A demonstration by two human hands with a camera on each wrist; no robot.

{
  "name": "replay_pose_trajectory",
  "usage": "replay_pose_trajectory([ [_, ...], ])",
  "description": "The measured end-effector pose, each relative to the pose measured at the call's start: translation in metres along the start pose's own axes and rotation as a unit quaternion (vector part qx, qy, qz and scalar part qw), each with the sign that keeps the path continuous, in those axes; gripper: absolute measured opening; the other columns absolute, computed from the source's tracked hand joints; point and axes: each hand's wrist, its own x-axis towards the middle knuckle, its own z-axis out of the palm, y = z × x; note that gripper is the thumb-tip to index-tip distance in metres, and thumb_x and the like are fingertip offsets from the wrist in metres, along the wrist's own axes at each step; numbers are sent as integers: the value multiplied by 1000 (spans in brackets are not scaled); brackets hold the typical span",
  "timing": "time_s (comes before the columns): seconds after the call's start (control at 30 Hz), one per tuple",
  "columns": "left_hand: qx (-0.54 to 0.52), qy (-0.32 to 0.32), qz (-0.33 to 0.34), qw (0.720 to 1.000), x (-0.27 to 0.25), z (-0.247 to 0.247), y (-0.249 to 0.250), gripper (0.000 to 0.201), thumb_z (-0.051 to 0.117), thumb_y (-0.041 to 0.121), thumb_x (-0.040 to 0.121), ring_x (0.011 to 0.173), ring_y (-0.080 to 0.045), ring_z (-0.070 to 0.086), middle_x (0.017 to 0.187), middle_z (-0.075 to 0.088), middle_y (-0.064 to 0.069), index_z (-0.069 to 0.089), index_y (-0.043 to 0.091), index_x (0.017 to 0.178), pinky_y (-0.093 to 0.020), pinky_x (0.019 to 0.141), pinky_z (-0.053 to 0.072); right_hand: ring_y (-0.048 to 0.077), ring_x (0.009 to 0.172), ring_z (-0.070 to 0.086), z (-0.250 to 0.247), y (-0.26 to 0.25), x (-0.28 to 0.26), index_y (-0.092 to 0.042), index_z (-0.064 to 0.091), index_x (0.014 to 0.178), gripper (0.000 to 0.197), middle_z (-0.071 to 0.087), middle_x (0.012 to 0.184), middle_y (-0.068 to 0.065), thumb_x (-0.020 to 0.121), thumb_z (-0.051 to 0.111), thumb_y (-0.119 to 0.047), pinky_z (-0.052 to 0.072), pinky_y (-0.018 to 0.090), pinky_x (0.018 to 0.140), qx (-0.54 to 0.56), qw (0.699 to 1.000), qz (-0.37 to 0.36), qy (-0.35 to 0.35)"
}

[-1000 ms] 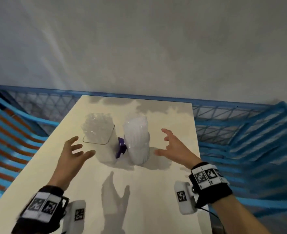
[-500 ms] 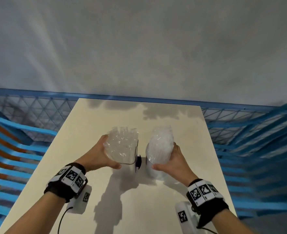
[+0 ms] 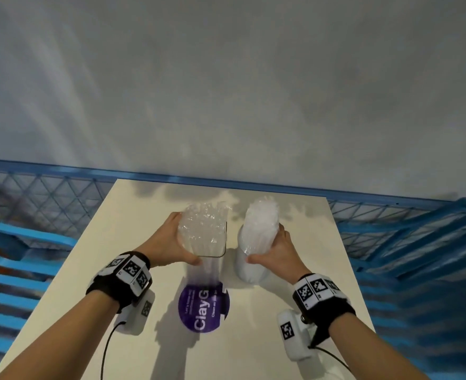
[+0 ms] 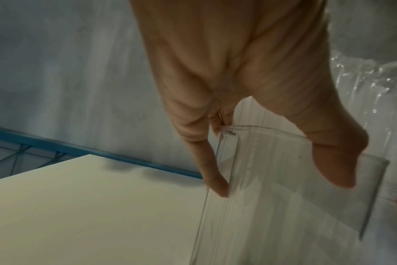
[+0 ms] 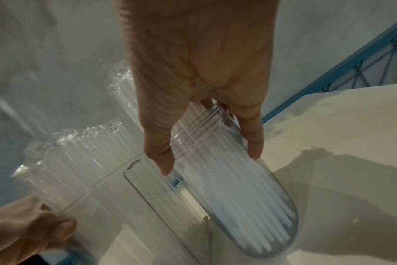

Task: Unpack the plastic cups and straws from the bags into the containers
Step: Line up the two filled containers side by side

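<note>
- Both containers already hold straws: the square clear container [image 3: 203, 242] on the left has clear wrapped straws [image 3: 203, 223] standing in it, and the round clear jar [image 3: 249, 259] on the right has white straws [image 3: 260, 220] in it.
- I see no cups and no bags in any view, so I judge the straw part is nearly done; for the cups I cannot tell.
- The left hand [image 3: 168, 244] grips the square container near its rim: the thumb lies on the near wall, and the fingers [image 4: 212, 172] lie along the left wall.
- The right hand [image 3: 277, 252] is wrapped around the round jar at its ribbed neck, thumb on the near-left side and fingers [image 5: 253, 143] on the far-right side.
- The two containers are just beside each other on the cream table [image 3: 294, 311], near its far half; whether they are lifted or resting, I cannot tell.
- A purple round sticker [image 3: 203, 308] shows on the table, near the square container.
</note>
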Motion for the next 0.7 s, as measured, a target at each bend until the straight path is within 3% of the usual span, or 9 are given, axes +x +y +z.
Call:
replay_pose_trajectory([
  [0.17,6,1,-24,1000,47,-18,-5,132,95,37,40,127,-22,43,142,37,0,25,11,149,-38,107,41,22,130,29,1,-8,43,-11,22,146,108,37,138,6,60,88,-23,28,29,104,0,1000,1,1],
  [0.37,17,12,-15,1000,92,-29,-5,108,95,22,52,122,-23,47,134,44,-1,34,14,141,-37,104,42,21,129,29,0,-13,86,-12,24,145,104,37,136,6,62,86,-20,27,23,97,2,1000,11,-9],
  [0.53,24,2,-3,1000,112,-34,-1,115,94,24,53,127,-22,42,139,39,1,28,21,147,-42,109,38,19,127,30,-2,-17,103,-14,23,146,104,36,134,6,62,85,-20,28,23,96,5,1000,19,-21],
  [0.6,19,-2,-11,1000,117,-37,1,115,94,24,55,129,-22,41,141,36,1,27,21,148,-40,109,38,21,134,25,-4,-21,104,-15,15,149,111,31,140,5,63,85,-21,27,24,100,3,999,19,-32],
  [0.7,-6,2,-11,1000,106,-31,1,123,92,19,59,131,-19,34,148,21,1,12,20,153,-33,110,31,20,145,9,-13,-22,90,-23,-15,151,138,6,154,3,61,90,-19,19,35,114,50,998,16,-39],
])
